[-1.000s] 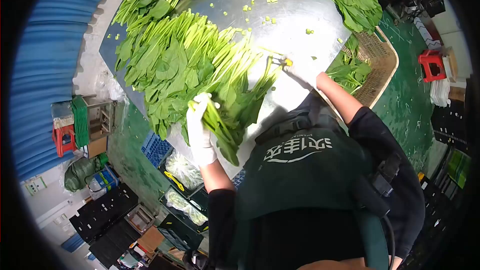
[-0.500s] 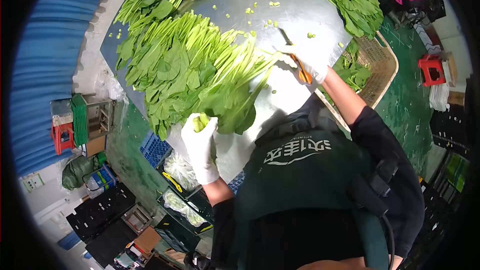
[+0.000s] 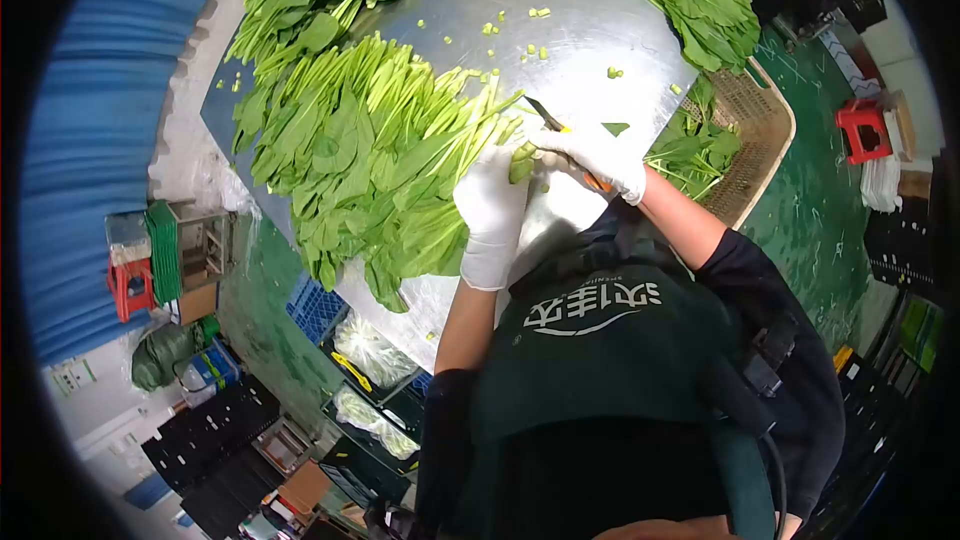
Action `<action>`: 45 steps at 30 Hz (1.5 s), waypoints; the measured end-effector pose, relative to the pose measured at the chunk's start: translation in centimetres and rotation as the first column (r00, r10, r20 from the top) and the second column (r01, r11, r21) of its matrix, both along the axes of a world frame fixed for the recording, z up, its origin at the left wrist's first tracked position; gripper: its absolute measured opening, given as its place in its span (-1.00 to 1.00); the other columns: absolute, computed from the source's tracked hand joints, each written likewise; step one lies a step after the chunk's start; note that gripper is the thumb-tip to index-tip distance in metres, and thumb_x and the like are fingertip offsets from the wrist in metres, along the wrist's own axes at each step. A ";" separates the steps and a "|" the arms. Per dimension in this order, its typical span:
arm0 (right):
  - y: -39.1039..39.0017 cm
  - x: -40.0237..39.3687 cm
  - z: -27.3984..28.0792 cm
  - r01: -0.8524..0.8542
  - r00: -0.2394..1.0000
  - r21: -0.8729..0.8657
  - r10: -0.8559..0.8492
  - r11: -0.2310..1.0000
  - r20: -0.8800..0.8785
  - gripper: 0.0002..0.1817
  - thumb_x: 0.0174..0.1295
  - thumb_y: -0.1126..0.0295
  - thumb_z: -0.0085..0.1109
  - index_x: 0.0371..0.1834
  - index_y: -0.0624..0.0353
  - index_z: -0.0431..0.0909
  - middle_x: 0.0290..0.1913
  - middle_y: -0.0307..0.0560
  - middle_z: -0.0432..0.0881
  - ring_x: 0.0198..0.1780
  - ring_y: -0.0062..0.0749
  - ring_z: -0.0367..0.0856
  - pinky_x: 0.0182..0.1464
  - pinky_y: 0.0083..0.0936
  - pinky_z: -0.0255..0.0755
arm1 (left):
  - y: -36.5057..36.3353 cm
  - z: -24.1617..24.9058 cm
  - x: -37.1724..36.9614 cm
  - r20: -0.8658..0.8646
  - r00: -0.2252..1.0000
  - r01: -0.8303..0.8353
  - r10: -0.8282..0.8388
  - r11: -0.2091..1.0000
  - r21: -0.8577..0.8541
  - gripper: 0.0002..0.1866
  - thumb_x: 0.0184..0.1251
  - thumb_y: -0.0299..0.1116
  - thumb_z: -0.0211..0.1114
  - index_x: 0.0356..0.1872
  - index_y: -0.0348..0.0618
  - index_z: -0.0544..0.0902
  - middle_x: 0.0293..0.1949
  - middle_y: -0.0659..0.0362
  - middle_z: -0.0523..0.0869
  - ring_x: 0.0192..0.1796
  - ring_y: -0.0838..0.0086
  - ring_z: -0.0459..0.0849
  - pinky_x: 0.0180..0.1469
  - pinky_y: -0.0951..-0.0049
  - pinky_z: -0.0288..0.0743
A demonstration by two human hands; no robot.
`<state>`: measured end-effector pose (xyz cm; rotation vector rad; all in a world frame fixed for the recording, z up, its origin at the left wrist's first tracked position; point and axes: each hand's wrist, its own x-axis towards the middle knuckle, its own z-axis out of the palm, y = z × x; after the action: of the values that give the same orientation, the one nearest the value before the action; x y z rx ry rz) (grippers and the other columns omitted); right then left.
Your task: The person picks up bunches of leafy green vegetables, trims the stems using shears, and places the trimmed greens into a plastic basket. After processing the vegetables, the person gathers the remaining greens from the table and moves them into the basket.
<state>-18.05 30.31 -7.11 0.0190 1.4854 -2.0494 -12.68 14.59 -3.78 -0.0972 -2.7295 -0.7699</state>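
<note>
My left hand (image 3: 492, 198), in a white glove, is closed around the stalks of a leafy green vegetable (image 3: 521, 162) at the right edge of a large pile. My right hand (image 3: 600, 162), also gloved, grips a knife (image 3: 546, 114) with an orange handle. Its dark blade points up and left, just above the held stalks. Both hands are close together over the metal table (image 3: 575, 40). Left of them spreads the pile of leafy greens (image 3: 350, 140), stems toward the upper right and leaves toward me.
Cut stem pieces (image 3: 540, 12) and a leaf scrap (image 3: 615, 128) lie on the table. Another bunch of greens (image 3: 700, 5) rests at the right edge, above a tan crate (image 3: 765, 140) holding leaves. Crates with bagged greens (image 3: 372, 348) stand below left; red stools (image 3: 865, 130) are farther off.
My left hand has moved up and right, from the pile's lower edge to beside my right hand. The greens that spread between the hands have shifted left. A leaf scrap now shows on the table.
</note>
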 end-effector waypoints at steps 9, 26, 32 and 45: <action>0.8 0.5 3.3 -0.088 0.822 0.626 0.411 0.775 -0.394 -0.61 0.27 0.30 0.04 0.17 0.04 0.45 -0.29 -0.13 0.61 -0.37 -0.47 0.52 -0.31 -0.47 0.43 | -1.2 2.6 -0.2 0.293 0.956 -0.150 -0.026 0.812 0.564 -0.85 0.02 -0.47 0.38 -0.50 -0.30 0.57 -0.62 0.24 0.49 -0.55 0.59 0.36 -0.45 0.53 0.28; -1.8 -0.9 6.8 -0.333 0.943 0.194 0.331 0.923 0.044 -0.73 0.19 0.19 0.18 -0.24 0.16 0.57 -0.48 -0.30 0.52 -0.42 -0.69 0.43 -0.37 -0.69 0.36 | -5.8 3.3 -2.1 0.256 0.947 -0.244 -0.196 0.084 0.966 -0.78 0.16 -0.44 0.28 -0.19 -0.28 0.55 -0.28 0.18 0.61 -0.33 0.54 0.58 -0.24 0.55 0.48; -4.2 -0.6 4.7 -0.007 0.807 0.489 0.294 0.872 -0.513 -0.68 0.09 0.08 0.17 -0.38 0.14 0.53 -0.50 -0.15 0.49 -0.39 -0.47 0.47 -0.23 -0.48 0.34 | -4.2 3.2 -1.8 0.134 0.991 -0.128 -0.001 0.303 0.944 -0.77 0.17 -0.42 0.32 -0.16 -0.26 0.59 -0.24 0.21 0.63 -0.29 0.59 0.56 -0.20 0.58 0.45; -2.7 -1.3 5.0 -0.161 0.982 0.137 0.172 0.977 -0.075 -0.80 0.08 0.23 0.28 -0.40 0.12 0.59 -0.49 -0.29 0.51 -0.43 -0.69 0.36 -0.40 -0.66 0.28 | -3.7 3.0 -2.6 0.251 0.963 -0.217 -0.100 0.268 0.939 -0.91 0.11 -0.49 0.34 -0.37 -0.23 0.63 -0.45 0.32 0.58 -0.43 0.61 0.52 -0.28 0.60 0.39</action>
<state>-19.31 27.65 -2.08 -0.1392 1.6156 -1.8380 -15.24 10.88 -0.80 0.4183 -1.8746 -2.4235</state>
